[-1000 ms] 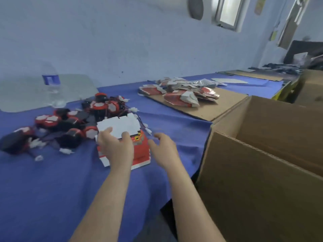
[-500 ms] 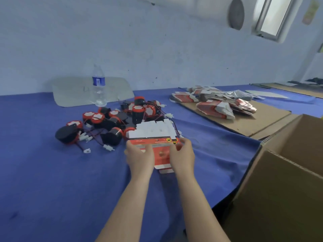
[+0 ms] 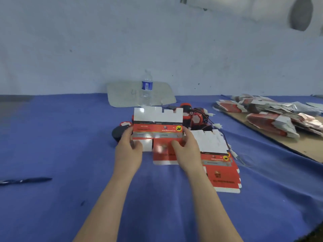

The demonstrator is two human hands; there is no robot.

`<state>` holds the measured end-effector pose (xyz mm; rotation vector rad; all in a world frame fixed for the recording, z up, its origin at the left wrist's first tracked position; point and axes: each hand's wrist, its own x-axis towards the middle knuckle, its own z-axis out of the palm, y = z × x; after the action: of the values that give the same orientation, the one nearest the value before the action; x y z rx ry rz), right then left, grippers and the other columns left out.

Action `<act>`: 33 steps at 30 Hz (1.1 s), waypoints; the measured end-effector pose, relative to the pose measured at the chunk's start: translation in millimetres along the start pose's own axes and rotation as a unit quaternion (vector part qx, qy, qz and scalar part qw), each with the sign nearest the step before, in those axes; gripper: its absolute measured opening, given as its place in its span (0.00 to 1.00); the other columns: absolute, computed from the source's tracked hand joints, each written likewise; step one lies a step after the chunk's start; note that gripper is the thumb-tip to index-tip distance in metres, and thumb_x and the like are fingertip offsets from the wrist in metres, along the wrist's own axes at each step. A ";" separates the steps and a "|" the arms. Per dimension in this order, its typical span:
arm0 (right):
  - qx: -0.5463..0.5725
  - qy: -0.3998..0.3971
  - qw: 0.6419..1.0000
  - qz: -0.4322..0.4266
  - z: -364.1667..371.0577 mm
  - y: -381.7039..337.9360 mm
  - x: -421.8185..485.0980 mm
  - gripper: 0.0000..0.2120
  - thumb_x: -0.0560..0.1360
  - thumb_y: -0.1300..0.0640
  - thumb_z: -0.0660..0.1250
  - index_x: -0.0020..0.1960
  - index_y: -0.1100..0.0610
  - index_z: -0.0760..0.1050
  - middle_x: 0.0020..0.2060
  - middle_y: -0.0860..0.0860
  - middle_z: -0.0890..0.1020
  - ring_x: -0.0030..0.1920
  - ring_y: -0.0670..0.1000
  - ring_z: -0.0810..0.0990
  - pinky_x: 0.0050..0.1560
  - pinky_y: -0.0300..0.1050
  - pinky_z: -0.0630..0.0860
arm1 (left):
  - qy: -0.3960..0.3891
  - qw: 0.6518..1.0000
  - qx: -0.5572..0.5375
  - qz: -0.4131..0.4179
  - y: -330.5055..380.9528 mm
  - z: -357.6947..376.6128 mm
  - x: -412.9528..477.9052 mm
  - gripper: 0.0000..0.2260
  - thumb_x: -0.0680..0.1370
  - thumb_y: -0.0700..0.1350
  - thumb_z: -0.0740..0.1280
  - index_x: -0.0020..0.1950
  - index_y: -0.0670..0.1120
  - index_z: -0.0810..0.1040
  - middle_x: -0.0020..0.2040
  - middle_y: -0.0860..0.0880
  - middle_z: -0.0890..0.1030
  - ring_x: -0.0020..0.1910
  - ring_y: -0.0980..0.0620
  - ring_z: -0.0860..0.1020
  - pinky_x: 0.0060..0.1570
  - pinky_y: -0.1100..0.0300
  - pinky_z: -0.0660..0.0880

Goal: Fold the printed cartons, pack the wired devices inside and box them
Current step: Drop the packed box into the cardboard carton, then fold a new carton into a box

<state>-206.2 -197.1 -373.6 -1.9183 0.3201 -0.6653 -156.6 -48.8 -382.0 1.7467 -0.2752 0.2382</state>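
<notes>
A flat red and white printed carton (image 3: pixel 157 130) is lifted off the blue table, its white flaps pointing away from me. My left hand (image 3: pixel 128 151) pinches its left edge and my right hand (image 3: pixel 187 151) pinches its right edge, thumbs on the printed face. A stack of flat cartons (image 3: pixel 220 165) lies on the cloth just right of my right hand. Behind the held carton lies a pile of black and red wired devices (image 3: pixel 195 117), partly hidden by it.
A clear water bottle (image 3: pixel 146 89) stands at the back by a pale sheet (image 3: pixel 122 95). More printed cartons (image 3: pixel 267 116) are heaped on a cardboard sheet (image 3: pixel 307 145) at right. A dark pen (image 3: pixel 26 180) lies at the far left on the blue cloth (image 3: pixel 70 145).
Both hands have lifted one carton off the stack and raised it. The view has swung left, so the large cardboard box at right is out of sight.
</notes>
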 end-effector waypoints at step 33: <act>0.272 -0.103 0.957 0.018 102.1 -14.7 -26.6 0.44 0.64 0.30 0.52 0.74 0.54 0.65 0.70 0.45 0.71 0.69 0.40 0.67 0.67 0.31 0.63 | 0.137 0.971 -0.190 -0.042 -25.5 -50.7 -3.0 0.18 0.67 0.67 0.59 0.47 0.56 0.65 0.48 0.63 0.74 0.39 0.79 0.72 0.35 0.82 0.66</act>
<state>-169.6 -100.7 -400.4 -1.4308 0.0296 -0.4603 -151.8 5.8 -397.1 1.3249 -0.0397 0.3376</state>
